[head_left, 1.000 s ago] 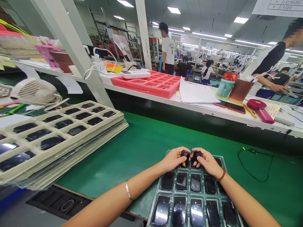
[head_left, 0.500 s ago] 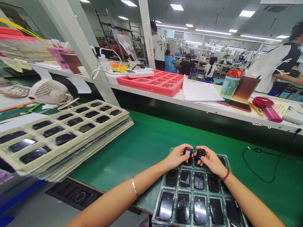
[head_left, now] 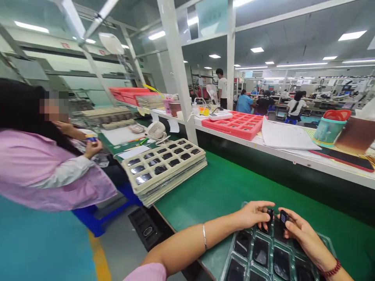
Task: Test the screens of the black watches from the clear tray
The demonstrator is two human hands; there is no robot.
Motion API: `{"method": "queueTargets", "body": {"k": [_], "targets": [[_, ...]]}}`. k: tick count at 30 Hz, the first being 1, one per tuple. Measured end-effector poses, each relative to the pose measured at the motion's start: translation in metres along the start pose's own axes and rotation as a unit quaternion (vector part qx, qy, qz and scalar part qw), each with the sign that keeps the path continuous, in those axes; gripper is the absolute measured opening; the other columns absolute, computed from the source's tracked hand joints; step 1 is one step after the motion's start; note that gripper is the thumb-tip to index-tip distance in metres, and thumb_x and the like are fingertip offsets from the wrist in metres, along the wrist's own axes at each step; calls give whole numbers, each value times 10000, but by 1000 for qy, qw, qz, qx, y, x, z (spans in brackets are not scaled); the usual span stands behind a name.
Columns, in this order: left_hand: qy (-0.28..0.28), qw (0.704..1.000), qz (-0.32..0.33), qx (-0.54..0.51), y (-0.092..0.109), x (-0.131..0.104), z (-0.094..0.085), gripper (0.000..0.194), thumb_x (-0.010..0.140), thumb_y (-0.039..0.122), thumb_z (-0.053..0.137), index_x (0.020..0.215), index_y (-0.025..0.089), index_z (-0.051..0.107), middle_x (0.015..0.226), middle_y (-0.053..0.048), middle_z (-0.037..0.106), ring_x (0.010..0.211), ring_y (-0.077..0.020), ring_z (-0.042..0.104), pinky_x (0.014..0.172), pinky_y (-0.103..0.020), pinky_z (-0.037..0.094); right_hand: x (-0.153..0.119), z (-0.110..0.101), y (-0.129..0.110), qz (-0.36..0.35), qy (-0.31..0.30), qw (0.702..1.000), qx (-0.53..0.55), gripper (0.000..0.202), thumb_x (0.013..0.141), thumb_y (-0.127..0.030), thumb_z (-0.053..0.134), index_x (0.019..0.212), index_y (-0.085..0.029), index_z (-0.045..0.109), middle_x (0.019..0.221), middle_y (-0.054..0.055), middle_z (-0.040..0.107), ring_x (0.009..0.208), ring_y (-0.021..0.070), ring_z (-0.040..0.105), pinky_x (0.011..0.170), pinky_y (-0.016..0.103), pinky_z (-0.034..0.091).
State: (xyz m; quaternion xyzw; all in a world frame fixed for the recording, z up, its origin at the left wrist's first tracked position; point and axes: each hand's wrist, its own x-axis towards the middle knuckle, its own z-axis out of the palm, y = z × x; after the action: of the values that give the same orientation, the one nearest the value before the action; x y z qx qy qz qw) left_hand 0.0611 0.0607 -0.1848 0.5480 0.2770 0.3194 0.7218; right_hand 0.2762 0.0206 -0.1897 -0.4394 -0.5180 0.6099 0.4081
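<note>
My left hand (head_left: 254,216) pinches a small black watch-like device (head_left: 270,214), held nearly edge-on, with the index finger stretched out above it. Close beside it, my right hand (head_left: 303,233) grips a second black watch-like device (head_left: 283,217) that has a pale square mark on its face. Both hands are just above the far part of a clear plastic tray (head_left: 230,265), whose pockets hold several black rounded pieces (head_left: 261,250). My hands and forearms hide part of the tray.
A stack of cream trays (head_left: 175,175) with dark pieces stands on the green bench (head_left: 225,175). Behind runs a white shelf (head_left: 287,156) with a red foam tray (head_left: 234,125), papers and cups. A seated co-worker (head_left: 58,168) at left holds a small jar (head_left: 91,138).
The view has swung left, bringing the co-worker into sight. My hands have turned the two devices, so the left one now shows its edge and the right one shows a pale mark.
</note>
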Motion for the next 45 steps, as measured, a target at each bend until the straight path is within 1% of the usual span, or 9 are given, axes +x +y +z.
{"method": "queueTargets", "body": {"k": [3,9,15,20,28,32,35,40,45], "targets": [[-12,1000,3,-3,0,-1,1,754,551,466,803,1205,183,554,792,-14,567,510,-93,569,517,-233,414,-1,0,1,-7,5,999,-47,524,771,-473,664,1211,-212,553,799,30,604,590,135,499,572,262,470],[-21,1000,2,-18,0,-1,2,788,474,474,838,1161,184,582,806,-15,565,475,-78,550,533,-256,438,1,1,-3,6,12,996,-83,600,687,-547,688,1171,-205,594,795,48,618,584,161,512,519,272,478],[-23,1000,-1,-12,1,0,1,770,476,478,835,1143,176,595,810,-34,590,497,-88,565,544,-256,444,3,-1,5,-11,23,995,-99,593,699,-557,669,1178,-219,585,995,85,629,602,167,529,520,280,483],[-23,1000,2,-14,-1,0,1,758,485,476,832,1137,174,593,811,-34,593,512,-86,561,554,-259,446,1,1,5,-10,19,996,-91,556,732,-506,667,1198,-221,563,903,64,628,598,161,515,524,278,475],[-13,1000,4,2,3,-2,1,670,547,443,809,1119,176,586,785,6,548,519,-82,561,557,-246,442,-2,10,-10,-23,-15,996,-87,509,754,-488,662,1153,-189,557,1035,91,595,676,161,543,534,265,461],[-1,1000,-6,15,8,-3,4,593,653,386,739,1161,151,543,841,-31,591,574,-110,593,545,-228,418,0,10,-12,-33,-16,998,-52,526,760,-443,674,1185,-163,540,819,49,611,611,137,543,601,297,488],[11,999,-5,36,13,-3,6,505,742,317,634,1195,126,518,827,-58,629,674,-145,617,595,-243,442,2,8,-11,-12,12,1000,-9,559,756,-429,666,1237,-183,519,929,68,617,777,185,616,686,337,524],[39,998,-10,55,15,-4,8,493,664,131,613,1148,136,520,861,-51,648,699,-132,602,628,-242,450,3,9,-10,-28,7,1000,-4,533,739,-330,665,1234,-204,514,990,69,620,774,169,634,656,305,528],[34,997,-5,71,14,-4,8,424,635,102,588,1057,124,554,874,-53,659,653,-114,576,671,-267,464,0,10,-13,-37,-17,999,-25,434,779,-289,616,1190,-177,532,997,82,637,695,139,625,617,277,515]]}}
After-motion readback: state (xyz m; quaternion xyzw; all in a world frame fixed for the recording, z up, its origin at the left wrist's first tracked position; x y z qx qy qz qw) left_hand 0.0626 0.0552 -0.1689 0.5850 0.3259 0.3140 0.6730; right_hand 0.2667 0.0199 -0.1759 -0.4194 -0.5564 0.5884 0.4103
